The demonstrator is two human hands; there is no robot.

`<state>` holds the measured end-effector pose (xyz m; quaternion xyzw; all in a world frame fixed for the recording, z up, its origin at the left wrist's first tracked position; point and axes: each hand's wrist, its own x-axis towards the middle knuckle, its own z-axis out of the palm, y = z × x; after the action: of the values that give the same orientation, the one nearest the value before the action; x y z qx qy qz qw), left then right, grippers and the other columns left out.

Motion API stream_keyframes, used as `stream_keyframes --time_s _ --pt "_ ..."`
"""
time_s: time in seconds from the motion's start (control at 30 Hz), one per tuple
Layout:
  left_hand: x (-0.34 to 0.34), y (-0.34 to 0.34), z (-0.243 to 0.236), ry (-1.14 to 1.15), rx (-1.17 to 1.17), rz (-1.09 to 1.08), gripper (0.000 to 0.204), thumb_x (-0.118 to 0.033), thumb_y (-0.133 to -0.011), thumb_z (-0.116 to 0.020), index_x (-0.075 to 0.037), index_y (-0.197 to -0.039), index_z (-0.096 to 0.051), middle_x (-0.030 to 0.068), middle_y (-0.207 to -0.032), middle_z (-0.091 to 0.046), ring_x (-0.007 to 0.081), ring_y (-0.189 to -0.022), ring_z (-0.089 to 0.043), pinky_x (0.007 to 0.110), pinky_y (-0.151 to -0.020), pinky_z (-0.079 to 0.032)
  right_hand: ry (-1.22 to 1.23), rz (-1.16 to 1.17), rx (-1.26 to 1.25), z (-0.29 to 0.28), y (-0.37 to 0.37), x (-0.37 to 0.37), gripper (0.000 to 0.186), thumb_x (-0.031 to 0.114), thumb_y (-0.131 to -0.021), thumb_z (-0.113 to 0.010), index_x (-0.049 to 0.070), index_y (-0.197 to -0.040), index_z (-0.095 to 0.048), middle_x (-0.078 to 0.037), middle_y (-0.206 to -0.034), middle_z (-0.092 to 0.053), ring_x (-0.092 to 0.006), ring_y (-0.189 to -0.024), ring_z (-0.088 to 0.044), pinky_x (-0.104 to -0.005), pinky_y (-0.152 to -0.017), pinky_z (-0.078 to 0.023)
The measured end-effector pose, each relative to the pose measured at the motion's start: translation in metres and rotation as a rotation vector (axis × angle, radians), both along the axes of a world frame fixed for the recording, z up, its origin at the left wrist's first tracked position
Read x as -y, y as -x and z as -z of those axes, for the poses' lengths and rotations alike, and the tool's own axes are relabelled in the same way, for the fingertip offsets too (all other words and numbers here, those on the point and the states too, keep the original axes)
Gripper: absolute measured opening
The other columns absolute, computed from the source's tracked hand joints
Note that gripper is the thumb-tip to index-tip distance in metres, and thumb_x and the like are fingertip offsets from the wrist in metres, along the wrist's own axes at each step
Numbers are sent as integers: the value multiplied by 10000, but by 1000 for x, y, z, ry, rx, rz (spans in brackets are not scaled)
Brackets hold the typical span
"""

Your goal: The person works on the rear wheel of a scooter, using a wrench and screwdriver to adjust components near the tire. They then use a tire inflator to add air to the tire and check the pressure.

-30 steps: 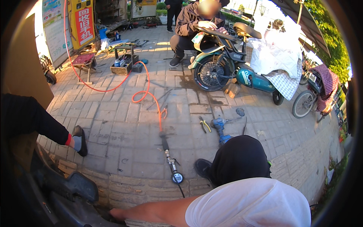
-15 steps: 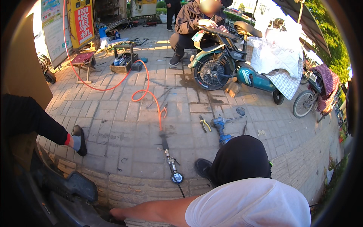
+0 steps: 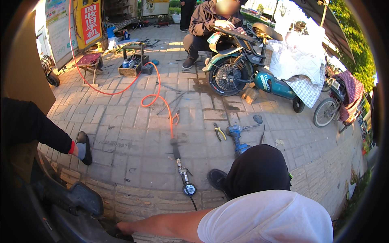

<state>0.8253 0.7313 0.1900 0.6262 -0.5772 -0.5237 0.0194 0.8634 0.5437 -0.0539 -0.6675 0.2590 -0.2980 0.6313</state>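
Observation:
My right arm reaches across the lower edge from a white sleeve toward the lower left. There my right hand (image 3: 125,228) is against a dark plastic vehicle body (image 3: 77,220), and its fingers are hidden behind or under that part, so their grip cannot be made out. My left hand is out of view. In front of my forearm, a tyre inflator with a round digital gauge (image 3: 189,189) lies on the paving, joined to an orange air hose (image 3: 159,96). From the gauge a thin black hose (image 3: 193,203) runs down behind my forearm.
Yellow-handled pliers (image 3: 220,132), a blue power drill (image 3: 235,135) and red-handled pliers (image 3: 175,118) lie ahead. Farther off are a wooden toolbox (image 3: 129,72), a folding stool (image 3: 90,62) and a teal electric bike (image 3: 265,81) with a person (image 3: 202,24) crouching behind it. Another person's leg (image 3: 56,135) extends at left.
My right arm and hand stay nearly still, with only a slight shift of the whole view. The inflator and tools lie where they were.

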Motion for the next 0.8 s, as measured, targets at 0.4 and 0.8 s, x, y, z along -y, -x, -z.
stream_keyframes --time_s 0.4,0.8 --pt "-7 -1 1 5 -10 -43 464 -209 -905 -593 55 -1275 -501 208 -1033 -630 279 -907 -602 397 -785 -495 63 -47 -6 3 -1 3 373 212 -759 -714 61 -1092 -641 -178 -1078 -662 -331 -1044 -619 -408 -886 -485" --pt "-16 1 5 -13 -73 -176 457 -198 -918 -580 68 -1280 -494 212 -1049 -625 280 -918 -601 394 -793 -500 12 21 -212 41 -10 10 395 321 -786 -677 47 -1068 -634 -199 -1027 -662 -374 -1020 -612 -454 -867 -482"
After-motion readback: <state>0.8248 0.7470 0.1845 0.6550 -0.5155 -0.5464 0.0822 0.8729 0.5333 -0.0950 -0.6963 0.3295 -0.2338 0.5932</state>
